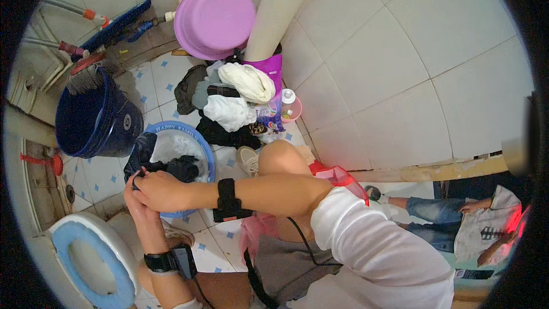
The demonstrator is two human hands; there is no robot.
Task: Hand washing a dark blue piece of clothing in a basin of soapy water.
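My right hand [165, 191] and my left hand [139, 201] are pressed together at the near edge of a round blue-rimmed basin [209, 150]. Both close around a dark wet garment [182, 168], and a strip of it shows between the fingers. One dark bunch of cloth rests over the basin's rim on the far left; another part lies in the foamy water. My right hand partly covers my left, so the fingers of the left are partly hidden. Each wrist wears a black strap with a device.
A dark blue bucket [133, 124] stands beside the basin, with a brush above. Beyond lie a pile of clothes [229, 113], a purple packet [274, 73], a pink cup [296, 111] and a purple basin [221, 19]. A toilet [128, 240] is at lower left. Another person [480, 223] is at right.
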